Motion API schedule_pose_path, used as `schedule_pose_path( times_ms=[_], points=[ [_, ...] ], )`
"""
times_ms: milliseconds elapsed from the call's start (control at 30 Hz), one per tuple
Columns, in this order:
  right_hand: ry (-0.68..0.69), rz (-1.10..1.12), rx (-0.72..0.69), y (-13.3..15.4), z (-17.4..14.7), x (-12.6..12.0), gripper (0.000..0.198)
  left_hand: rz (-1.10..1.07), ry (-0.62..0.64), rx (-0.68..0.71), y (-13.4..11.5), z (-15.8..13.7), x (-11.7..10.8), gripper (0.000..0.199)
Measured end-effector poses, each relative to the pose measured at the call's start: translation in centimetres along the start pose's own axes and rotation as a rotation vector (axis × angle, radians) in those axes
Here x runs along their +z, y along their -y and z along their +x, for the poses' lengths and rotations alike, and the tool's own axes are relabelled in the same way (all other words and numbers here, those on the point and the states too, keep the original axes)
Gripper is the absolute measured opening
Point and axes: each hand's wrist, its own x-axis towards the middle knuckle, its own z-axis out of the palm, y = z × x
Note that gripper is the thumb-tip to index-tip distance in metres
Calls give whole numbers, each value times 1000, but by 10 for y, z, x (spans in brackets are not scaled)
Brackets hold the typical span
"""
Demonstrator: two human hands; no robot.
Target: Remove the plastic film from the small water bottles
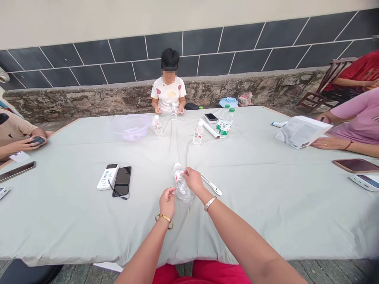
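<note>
A small clear plastic bottle (181, 183) with a white cap and a red-and-white label lies on the table in front of me. Crinkled clear plastic film (187, 197) appears to be around its lower part. My right hand (192, 179) is at the bottle's right side, fingers pinched by the label. At the left side is my left hand (168, 199), its fingertips drawn together close to the film; what they hold is too small to tell. A white utility knife (211, 185) lies just right of my right hand.
A power bank (108, 176) and a black phone (122, 181) lie left. Farther back stand a purple basin (132, 128), small bottles (198, 133), green-capped bottles (225, 124) and a white roll (210, 129). People sit across and at both sides; one holds a white packet (303, 132).
</note>
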Motion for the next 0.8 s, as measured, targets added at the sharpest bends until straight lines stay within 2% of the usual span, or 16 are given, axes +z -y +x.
schedule_pose_path(
  times_ms=[133, 233, 367, 433, 500, 600, 667, 800],
  points=[
    [-139, 287, 217, -41, -6, 4, 12, 179, 53, -46, -7, 25, 3, 29],
    [-167, 340, 295, -60, -11, 11, 11, 239, 83, -64, -12, 36, 15, 37],
    [-178, 377, 291, -62, -16, 18, 18, 284, 180, -199, -17, 43, 38, 73],
    [-183, 418, 268, -57, -16, 21, 21, 253, 224, -279, -18, 45, 46, 80],
    [-190, 494, 217, -52, -15, 23, 22, 199, 254, -330, -20, 47, 49, 78],
    [-175, 661, 149, -45, -15, 25, 20, 99, 307, -412, -22, 50, 40, 72],
    [-121, 835, 153, -39, -17, 26, 19, 35, 347, -459, -23, 52, 28, 70],
    [109, 1254, 128, -18, -21, 26, 20, -102, 437, -560, -23, 57, -1, 54]
  ],
)
